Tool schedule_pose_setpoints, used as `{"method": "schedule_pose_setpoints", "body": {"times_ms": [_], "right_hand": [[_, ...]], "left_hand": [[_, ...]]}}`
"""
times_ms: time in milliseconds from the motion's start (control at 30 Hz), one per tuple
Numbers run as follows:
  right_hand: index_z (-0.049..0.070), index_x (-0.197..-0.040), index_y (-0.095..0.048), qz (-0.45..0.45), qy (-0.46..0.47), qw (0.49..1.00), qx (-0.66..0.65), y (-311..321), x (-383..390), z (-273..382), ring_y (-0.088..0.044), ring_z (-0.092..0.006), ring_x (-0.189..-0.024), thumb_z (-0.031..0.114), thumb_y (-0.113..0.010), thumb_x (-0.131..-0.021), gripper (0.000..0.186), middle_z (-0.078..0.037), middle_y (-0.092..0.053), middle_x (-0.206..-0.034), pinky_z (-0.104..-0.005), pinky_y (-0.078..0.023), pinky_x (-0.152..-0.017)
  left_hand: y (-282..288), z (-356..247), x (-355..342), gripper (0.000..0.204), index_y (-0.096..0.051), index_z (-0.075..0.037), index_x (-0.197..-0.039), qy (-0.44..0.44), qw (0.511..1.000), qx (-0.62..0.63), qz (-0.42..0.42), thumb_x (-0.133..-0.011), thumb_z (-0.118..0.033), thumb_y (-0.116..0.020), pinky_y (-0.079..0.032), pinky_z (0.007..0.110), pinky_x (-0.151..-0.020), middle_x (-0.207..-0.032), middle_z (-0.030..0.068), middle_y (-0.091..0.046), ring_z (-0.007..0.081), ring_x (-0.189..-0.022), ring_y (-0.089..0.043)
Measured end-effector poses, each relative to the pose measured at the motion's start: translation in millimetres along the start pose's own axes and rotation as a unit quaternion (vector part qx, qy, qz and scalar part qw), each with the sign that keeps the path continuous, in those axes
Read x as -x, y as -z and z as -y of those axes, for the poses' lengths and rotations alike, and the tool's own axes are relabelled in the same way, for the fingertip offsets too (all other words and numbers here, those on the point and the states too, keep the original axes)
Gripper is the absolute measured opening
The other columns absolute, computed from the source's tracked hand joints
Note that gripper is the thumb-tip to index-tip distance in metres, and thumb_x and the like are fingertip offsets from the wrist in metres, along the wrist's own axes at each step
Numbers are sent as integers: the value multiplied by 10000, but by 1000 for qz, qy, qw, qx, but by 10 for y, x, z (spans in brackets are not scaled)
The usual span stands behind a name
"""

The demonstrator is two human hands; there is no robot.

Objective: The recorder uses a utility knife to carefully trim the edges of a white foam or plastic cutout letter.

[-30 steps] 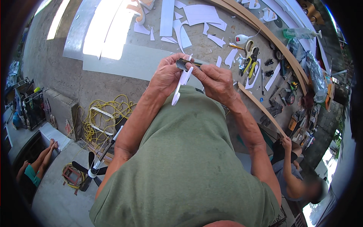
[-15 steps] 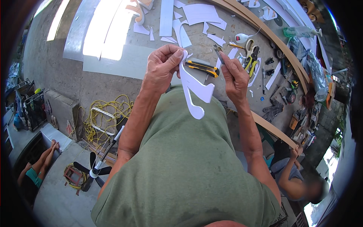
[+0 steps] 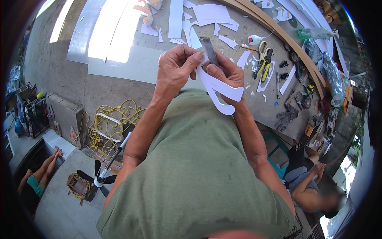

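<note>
Holding grey strip (image 3: 209, 51) in right hand (image 3: 231, 75), white shape (image 3: 217, 87) in left hand (image 3: 178, 65): likely light, breakable; best gripped near right hand.

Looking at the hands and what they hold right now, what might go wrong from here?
The gray strip in the right hand sits close to the left thumb, so a slip might scrape it.

The white cutout is pinched near its upper end by the left hand; pressure there could twist it.

Its narrow hooked arm hangs free and looks thin enough to bend or snap if knocked.
</note>
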State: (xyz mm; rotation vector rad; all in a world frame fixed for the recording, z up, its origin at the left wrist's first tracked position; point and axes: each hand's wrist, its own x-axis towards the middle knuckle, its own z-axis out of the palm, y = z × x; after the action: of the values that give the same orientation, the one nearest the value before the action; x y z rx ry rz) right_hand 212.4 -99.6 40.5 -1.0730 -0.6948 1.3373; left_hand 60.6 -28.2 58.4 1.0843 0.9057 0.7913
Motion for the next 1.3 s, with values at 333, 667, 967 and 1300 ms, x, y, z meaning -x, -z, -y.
{"method": "schedule_pose_setpoints", "body": {"times_ms": [333,667,967,1300], "right_hand": [[50,-1373,-556,-49,-18,999,0,-56,-30,38,-593,-63,-789,169,-730,-906,513,-13,-676,-917,-214,-483,-665],[65,-1344,-587,-57,115,982,140,-50,-126,-3,-598,-101,-834,189,-668,-951,420,-38,-632,-1061,-239,-493,-694],[87,-1334,-605,-30,249,885,392,90,-80,44,-585,-139,-700,34,-618,-920,418,-62,-605,-856,-282,-475,-581],[86,-1387,-549,-10,218,932,289,131,-211,-122,-571,-171,-686,21,-586,-933,461,-78,-578,-840,-310,-473,-596]], "left_hand": [[-123,87,4,197,-670,46,-1036,39,993,106,-26,-916,-108,-695,-504,254,-649,-857,77,-690,114,-720,-618],[-152,102,-20,239,-646,66,-1097,83,962,261,-16,-901,-65,-691,-547,282,-734,-937,113,-704,146,-821,-664],[-78,35,-111,198,-653,65,-1044,32,974,221,-32,-920,-88,-676,-534,248,-632,-877,112,-698,131,-730,-654],[-296,-16,-46,164,-638,41,-1015,-3,997,65,-41,-931,-98,-665,-488,248,-577,-823,72,-664,96,-671,-589]]}}
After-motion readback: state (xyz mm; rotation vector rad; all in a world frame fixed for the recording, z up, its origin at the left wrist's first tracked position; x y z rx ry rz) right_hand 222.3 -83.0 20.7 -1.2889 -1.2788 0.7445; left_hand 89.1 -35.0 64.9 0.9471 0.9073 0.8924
